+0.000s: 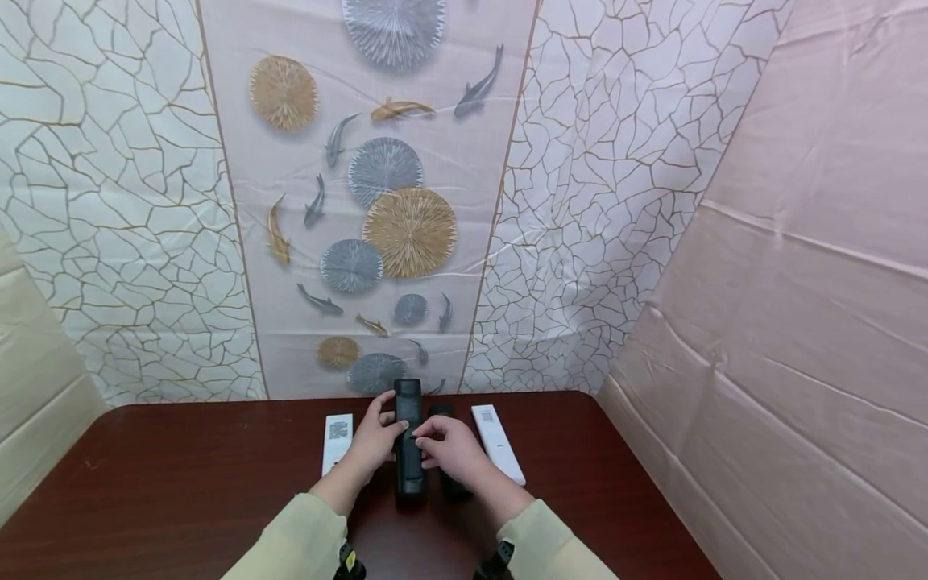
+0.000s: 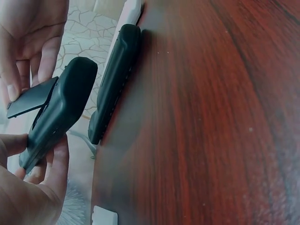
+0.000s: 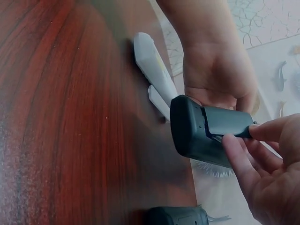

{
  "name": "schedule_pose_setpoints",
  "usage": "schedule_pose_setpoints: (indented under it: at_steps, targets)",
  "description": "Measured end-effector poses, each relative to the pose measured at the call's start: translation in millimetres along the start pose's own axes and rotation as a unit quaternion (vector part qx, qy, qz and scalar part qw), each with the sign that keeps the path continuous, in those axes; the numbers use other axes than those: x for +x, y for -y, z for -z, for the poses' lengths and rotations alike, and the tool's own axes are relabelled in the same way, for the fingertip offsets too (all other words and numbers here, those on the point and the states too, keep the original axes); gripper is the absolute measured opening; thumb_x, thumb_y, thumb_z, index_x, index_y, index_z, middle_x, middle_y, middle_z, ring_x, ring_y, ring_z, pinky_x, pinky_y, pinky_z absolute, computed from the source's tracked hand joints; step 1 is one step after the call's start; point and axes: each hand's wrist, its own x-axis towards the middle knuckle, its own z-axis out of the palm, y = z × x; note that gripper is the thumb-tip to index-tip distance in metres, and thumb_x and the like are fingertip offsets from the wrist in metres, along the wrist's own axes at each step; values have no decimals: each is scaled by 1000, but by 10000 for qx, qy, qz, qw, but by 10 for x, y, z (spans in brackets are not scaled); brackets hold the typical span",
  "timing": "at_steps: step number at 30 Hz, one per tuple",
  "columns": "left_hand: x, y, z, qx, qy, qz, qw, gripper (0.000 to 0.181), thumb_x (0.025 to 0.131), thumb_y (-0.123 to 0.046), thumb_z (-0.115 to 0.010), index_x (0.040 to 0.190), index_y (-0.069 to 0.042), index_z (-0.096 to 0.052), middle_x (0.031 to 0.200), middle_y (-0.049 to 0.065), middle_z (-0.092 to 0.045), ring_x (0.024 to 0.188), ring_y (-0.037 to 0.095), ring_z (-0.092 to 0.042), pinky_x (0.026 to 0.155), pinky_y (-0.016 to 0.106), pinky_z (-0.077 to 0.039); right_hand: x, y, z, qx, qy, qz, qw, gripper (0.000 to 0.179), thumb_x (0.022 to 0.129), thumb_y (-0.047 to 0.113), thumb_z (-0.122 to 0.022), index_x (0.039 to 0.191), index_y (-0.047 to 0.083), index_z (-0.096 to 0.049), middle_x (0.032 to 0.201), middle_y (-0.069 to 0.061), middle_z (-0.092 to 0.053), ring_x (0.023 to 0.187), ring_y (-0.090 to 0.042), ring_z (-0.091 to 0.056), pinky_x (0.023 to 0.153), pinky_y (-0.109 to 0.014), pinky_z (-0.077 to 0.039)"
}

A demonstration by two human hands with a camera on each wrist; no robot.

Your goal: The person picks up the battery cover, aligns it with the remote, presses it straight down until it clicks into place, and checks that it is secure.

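Observation:
A black remote control (image 1: pixel 409 479), its back turned up, is held above the table by my left hand (image 1: pixel 375 439), thumb on one side and fingers on the other. My right hand (image 1: pixel 451 445) pinches the free end of its battery cover (image 2: pixel 33 98) between thumb and fingers. In the left wrist view that cover stands at an angle from the remote's body, one end still touching it. The inside of the battery compartment is hidden. Just right of the held remote, a second black remote (image 2: pixel 115 82) lies on the table, partly covered by my right hand in the head view.
A white remote (image 1: pixel 337 439) lies left of my left hand, and another white one (image 1: pixel 499 445) lies beyond my right forearm. A small white piece (image 3: pixel 158 101) lies beside the left white remote. The dark red wooden table (image 1: pixel 181 483) meets a patterned cloth wall at its back edge.

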Motion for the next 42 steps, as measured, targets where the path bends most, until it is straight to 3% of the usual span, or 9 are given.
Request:
schedule_pose_setpoints:
  at_steps: [26,35,38,42]
  targets:
    - [-30,-56,-20,71,-4,-101,9999,62,100,-10,-58,153,-23,-29,137,22,-53,95,30,-67,64,42,-57,-25,-23,-18,-155,-13,-81,9998,9,97,6,-63,103,7,-69,100,-9,-63,78,-21,-67,67,-41,-60]
    - [-72,-117,-30,37,77,-136,9999,62,100,-10,-57,154,-23,-29,137,22,-53,96,30,-67,65,42,-57,-3,-38,-41,-447,-345,-34,9984,6,94,7,-67,99,9,-67,88,-5,-59,58,-18,-61,61,-46,-58]
    - [-83,-132,-20,25,69,-136,9999,62,100,-10,-57,154,-22,-29,138,22,-52,97,31,-67,65,43,-57,5,-48,-38,-394,-413,-31,9984,14,92,7,-69,105,8,-64,89,-6,-55,60,-17,-59,59,-43,-58]
    - [-91,-129,3,7,107,-137,9998,63,101,-11,-57,155,-23,-27,140,22,-51,98,32,-66,67,44,-58,5,-52,-23,-208,-425,-186,9987,35,92,11,-70,125,8,-56,99,-12,-53,70,-19,-58,62,-39,-57]
